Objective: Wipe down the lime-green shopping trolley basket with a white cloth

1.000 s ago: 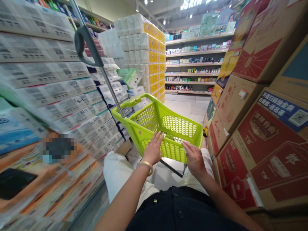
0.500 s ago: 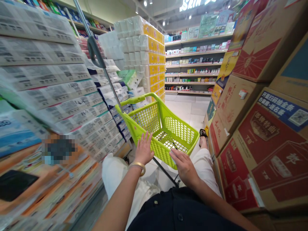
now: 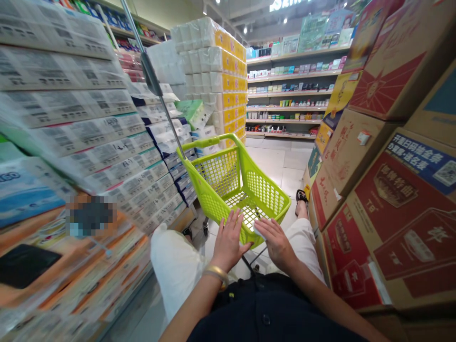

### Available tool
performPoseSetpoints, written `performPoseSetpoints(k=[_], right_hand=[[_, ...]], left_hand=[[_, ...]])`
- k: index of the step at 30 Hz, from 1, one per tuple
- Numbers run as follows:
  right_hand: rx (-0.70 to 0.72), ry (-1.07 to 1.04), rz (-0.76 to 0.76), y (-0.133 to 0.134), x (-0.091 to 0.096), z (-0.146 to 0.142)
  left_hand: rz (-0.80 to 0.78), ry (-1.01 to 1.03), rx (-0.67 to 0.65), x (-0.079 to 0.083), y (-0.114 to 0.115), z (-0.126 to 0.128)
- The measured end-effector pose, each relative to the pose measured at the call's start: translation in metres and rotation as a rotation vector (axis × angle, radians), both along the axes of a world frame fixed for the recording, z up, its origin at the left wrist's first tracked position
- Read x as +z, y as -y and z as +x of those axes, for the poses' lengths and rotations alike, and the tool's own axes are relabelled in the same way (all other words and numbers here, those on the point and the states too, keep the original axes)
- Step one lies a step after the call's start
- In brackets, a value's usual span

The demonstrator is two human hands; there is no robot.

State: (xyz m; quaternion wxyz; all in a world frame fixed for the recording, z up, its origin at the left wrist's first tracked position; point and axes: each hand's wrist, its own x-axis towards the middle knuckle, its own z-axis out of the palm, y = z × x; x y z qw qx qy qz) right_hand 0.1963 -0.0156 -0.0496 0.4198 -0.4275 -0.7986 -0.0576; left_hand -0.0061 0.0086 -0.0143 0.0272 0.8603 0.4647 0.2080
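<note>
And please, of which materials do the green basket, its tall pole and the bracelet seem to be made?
Green basket: probably moulded plastic, semi-glossy; its perforated walls show one even lime colour.
Tall pole: likely metal, smooth and grey, with pale highlights along it.
Bracelet: gold-coloured, probably polished metal, since it shines; solid or plated, I cannot tell.

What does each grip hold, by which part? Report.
No clear hold: the left grip lies open at the green perforated plastic basket; whether the right grip holds the thin pale sliver beneath cannot be told.
</note>
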Motion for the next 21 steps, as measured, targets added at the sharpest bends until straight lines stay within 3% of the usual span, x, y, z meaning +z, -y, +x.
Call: performPoseSetpoints(k=[4,10,17,21], right_hand=[[-0.128,-0.1,0.003,-0.006,-0.001,-0.002],[0.09,0.03,-0.045,-0.009,0.002,-0.028],[-0.151,-0.101,-0.064,-0.029,-0.002,-0.003],[0.05,-0.031,-0.107,-0.017,0.002,-0.028]], left_hand=[[0.045,0.016,0.032,-0.002,-0.006,0.0],[0.047,0.028,0.092,-0.009,-0.016,-0.005],[0.065,0.038,0.097,-0.011,-0.025,-0.01],[0.064,0.039,0.076,-0.012,-0.03,-0.013]])
